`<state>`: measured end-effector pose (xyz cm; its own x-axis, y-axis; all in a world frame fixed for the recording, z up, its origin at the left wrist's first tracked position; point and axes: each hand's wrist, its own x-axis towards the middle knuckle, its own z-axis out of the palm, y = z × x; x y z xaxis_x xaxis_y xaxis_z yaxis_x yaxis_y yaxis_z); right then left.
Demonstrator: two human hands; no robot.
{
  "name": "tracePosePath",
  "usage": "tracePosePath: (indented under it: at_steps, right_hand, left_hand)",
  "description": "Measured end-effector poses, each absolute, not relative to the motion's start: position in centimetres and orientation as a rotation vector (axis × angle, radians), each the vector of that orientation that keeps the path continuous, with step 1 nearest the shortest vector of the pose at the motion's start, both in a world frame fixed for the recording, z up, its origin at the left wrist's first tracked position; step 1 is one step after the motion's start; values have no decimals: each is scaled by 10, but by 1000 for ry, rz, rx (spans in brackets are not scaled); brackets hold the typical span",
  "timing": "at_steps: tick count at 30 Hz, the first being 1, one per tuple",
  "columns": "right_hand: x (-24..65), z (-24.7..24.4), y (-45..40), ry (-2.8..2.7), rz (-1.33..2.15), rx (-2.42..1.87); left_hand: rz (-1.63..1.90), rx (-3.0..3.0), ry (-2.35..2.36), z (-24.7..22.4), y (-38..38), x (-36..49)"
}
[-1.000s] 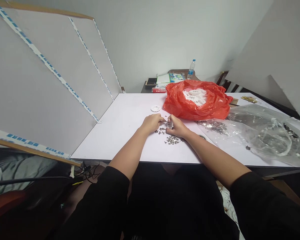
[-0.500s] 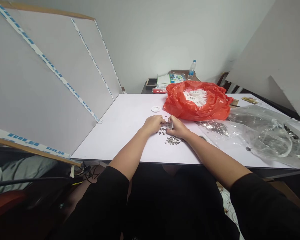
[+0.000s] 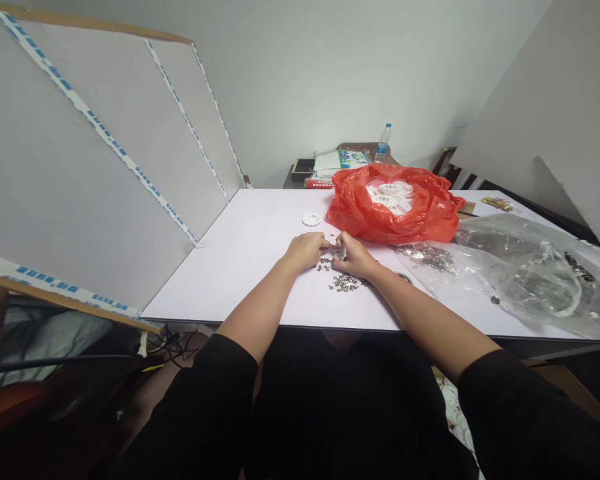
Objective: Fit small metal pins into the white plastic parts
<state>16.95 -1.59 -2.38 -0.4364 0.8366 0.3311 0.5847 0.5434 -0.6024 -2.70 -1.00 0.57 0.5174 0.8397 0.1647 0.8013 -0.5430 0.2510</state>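
My right hand (image 3: 356, 257) is closed round a small clear plastic container (image 3: 339, 253), its thumb and fingers on either side. Close by on the left, my left hand (image 3: 307, 251) has its fingers pinched together at the container's edge; what they hold, if anything, is too small to make out. Just below the hands lies a pile of small metal pieces (image 3: 345, 283) on the white table (image 3: 230, 280). A looser scatter of metal pieces (image 3: 324, 265) lies by my left fingers.
Behind my hands sits a red plastic bag (image 3: 350, 220) holding white packets (image 3: 393, 197). A round white lid (image 3: 311, 219) lies to its left. Clear plastic bags (image 3: 510, 260) with metal pieces spread over the right side. A partition (image 3: 105, 200) borders the left edge.
Both hands stay in nearly the same place, with only slight finger movement around the clear container. The view has shifted very slightly. A bit of skin now shows at the far lower left.
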Motion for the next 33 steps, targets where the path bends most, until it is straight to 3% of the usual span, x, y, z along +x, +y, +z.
tracePosePath:
  at_steps: [33]
  right_hand:
    - [170,-25,-16,-2179,543,-1121]
  left_hand:
    - [444,2553,1425,5,-8,-26]
